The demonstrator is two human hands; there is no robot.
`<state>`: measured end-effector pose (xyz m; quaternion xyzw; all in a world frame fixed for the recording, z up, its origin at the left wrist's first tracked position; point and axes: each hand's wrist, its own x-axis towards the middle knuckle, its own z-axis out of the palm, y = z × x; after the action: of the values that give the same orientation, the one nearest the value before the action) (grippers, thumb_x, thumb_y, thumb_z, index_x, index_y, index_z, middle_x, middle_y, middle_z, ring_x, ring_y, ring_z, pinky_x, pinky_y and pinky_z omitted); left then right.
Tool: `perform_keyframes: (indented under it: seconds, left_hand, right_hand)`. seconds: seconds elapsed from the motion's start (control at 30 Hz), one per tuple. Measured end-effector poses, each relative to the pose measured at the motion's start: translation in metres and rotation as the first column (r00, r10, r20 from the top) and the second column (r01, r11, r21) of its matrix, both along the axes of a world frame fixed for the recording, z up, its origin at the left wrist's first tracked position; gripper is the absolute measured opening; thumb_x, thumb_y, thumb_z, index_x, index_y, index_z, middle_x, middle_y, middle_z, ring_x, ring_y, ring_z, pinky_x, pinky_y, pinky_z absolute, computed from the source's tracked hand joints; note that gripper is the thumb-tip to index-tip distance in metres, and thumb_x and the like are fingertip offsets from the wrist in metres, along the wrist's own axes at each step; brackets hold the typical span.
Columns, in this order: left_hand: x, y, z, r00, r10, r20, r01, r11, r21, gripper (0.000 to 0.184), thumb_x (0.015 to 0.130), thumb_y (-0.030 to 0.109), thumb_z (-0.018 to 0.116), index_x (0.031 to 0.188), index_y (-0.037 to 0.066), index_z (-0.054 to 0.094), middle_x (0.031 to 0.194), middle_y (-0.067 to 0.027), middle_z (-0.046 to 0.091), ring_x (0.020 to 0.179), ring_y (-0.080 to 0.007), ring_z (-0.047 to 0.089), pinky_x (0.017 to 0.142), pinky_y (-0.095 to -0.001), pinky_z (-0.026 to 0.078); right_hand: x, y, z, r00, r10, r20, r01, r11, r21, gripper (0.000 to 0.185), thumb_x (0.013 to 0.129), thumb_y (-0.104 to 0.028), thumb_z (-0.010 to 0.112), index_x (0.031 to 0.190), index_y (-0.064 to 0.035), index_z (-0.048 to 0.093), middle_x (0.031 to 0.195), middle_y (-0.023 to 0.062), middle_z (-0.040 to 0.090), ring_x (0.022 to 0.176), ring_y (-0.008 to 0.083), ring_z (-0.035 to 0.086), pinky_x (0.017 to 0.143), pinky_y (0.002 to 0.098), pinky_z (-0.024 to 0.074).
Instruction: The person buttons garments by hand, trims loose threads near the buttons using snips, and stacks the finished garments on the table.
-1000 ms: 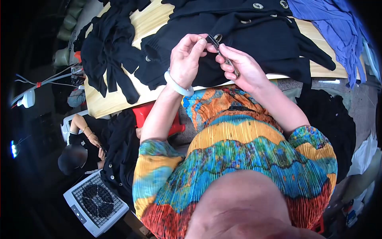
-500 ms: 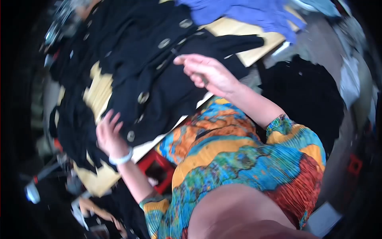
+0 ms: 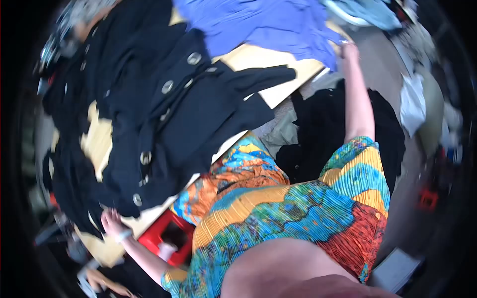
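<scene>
Head view shows both arms spread wide at a pale wooden table [image 3: 243, 57]. Across it lies a black fabric garment with round, pale-rimmed buttons [image 3: 189, 114], beside a crumpled violet-blue cloth [image 3: 258, 25]. At the garment's near left edge is the left hand [image 3: 113, 222], its fingers loosely bent; blur hides whether they grip anything. Near the cloth's right edge is the right hand [image 3: 349, 51], too small and blurred to tell whether its fingers are clenched, released or grasping.
</scene>
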<state>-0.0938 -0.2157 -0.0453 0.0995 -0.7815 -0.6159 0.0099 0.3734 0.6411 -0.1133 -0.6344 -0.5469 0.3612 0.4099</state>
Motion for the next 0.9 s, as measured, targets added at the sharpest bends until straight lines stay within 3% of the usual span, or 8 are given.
perform_keyframes:
  seconds: [0.03, 0.17, 0.23, 0.37, 0.63, 0.8, 0.83, 0.9]
  left_hand:
    - [-0.001, -0.015, -0.007, 0.998, -0.018, 0.056, 0.015, 0.998, 0.053, 0.017, 0.088, 0.017, 0.054, 0.102, 0.008, 0.052, 0.098, -0.0073, 0.06, 0.085, -0.0182, 0.06, 0.069, -0.0246, 0.049]
    - [0.016, -0.028, -0.012, 0.987, -0.144, -0.067, 0.084, 0.832, -0.549, 0.033, 0.084, 0.019, 0.061, 0.112, 0.004, 0.05, 0.075, 0.0024, 0.052, 0.06, -0.0049, 0.044, 0.05, -0.0191, 0.038]
    - [0.03, -0.003, 0.003, 0.95, -0.215, -0.228, 0.032, 0.789, -0.613, 0.037, 0.085, 0.014, 0.06, 0.116, 0.0, 0.047, 0.081, -0.0006, 0.054, 0.071, -0.0082, 0.05, 0.065, -0.0211, 0.042]
    - [0.058, 0.087, 0.058, 0.88, -0.335, -0.337, 0.069, 0.792, -0.607, 0.027, 0.083, 0.014, 0.062, 0.106, 0.0, 0.057, 0.088, -0.0074, 0.061, 0.081, -0.011, 0.057, 0.074, -0.0231, 0.045]
    - [0.064, 0.246, 0.096, 0.6, -0.733, -0.32, 0.389, 0.617, -0.685, 0.017, 0.082, 0.016, 0.058, 0.095, 0.005, 0.062, 0.084, -0.0121, 0.063, 0.076, -0.0237, 0.062, 0.068, -0.0292, 0.048]
    - [0.03, 0.388, 0.09, 0.1, -0.955, -0.28, 0.365, 0.297, -0.882, 0.032, 0.08, 0.035, 0.06, 0.094, 0.006, 0.062, 0.088, -0.0131, 0.061, 0.079, -0.027, 0.06, 0.065, -0.0373, 0.049]
    - [0.058, 0.412, 0.119, 0.249, -0.968, -0.013, 0.557, 0.154, -0.816, 0.03, 0.081, 0.035, 0.057, 0.093, 0.008, 0.062, 0.088, -0.0155, 0.059, 0.086, -0.0329, 0.057, 0.078, -0.0416, 0.044]
    - [0.047, 0.473, 0.077, 0.156, -0.986, -0.054, 0.248, 0.092, -0.964, 0.059, 0.072, 0.046, 0.067, 0.116, 0.009, 0.054, 0.104, -0.015, 0.058, 0.098, -0.0319, 0.057, 0.085, -0.0385, 0.045]
  right_hand:
    - [-0.009, 0.024, -0.001, 0.95, -0.021, 0.311, 0.031, 0.999, -0.028, 0.023, 0.078, -0.018, 0.059, 0.094, -0.0015, 0.061, 0.076, 0.0067, 0.06, 0.063, 0.0119, 0.054, 0.055, 0.0276, 0.0437]
    - [-0.042, 0.048, -0.009, 0.961, -0.04, -0.275, 0.013, 0.995, -0.099, 0.032, 0.076, -0.025, 0.065, 0.098, -0.0011, 0.061, 0.083, 0.0092, 0.06, 0.068, 0.019, 0.059, 0.048, 0.0355, 0.0454]
    - [-0.036, 0.116, -0.056, 0.967, -0.252, -0.03, 0.243, 0.952, -0.185, 0.035, 0.071, -0.019, 0.065, 0.099, 0.0021, 0.063, 0.083, 0.0074, 0.063, 0.072, 0.019, 0.06, 0.065, 0.0312, 0.0494]
    - [-0.018, 0.181, -0.105, 0.623, -0.04, 0.781, -0.005, 0.998, 0.055, 0.043, 0.076, -0.04, 0.056, 0.103, -0.0077, 0.065, 0.103, 0.0132, 0.063, 0.092, 0.028, 0.061, 0.084, 0.035, 0.046]
    - [-0.043, 0.073, -0.043, 0.767, -0.225, 0.601, -0.105, 0.88, 0.463, 0.051, 0.076, -0.041, 0.056, 0.107, 0.0, 0.06, 0.103, 0.0197, 0.061, 0.098, 0.031, 0.059, 0.087, 0.0407, 0.0438]
    - [-0.105, -0.05, 0.015, 0.89, 0.414, 0.191, -0.454, 0.769, 0.449, 0.035, 0.083, -0.021, 0.061, 0.111, 0.0001, 0.057, 0.107, 0.0113, 0.06, 0.096, 0.0168, 0.055, 0.087, 0.0299, 0.0416]
    - [-0.121, -0.102, 0.042, 0.824, 0.489, 0.285, -0.566, 0.712, 0.416, 0.035, 0.082, -0.022, 0.061, 0.11, -0.0009, 0.058, 0.108, 0.0104, 0.059, 0.094, 0.0168, 0.055, 0.086, 0.0288, 0.0417]
    - [-0.142, -0.179, 0.059, 0.75, 0.608, 0.262, -0.66, 0.654, 0.37, 0.029, 0.083, -0.019, 0.06, 0.109, -0.0075, 0.06, 0.103, 0.0095, 0.059, 0.091, 0.0187, 0.057, 0.08, 0.0286, 0.0445]
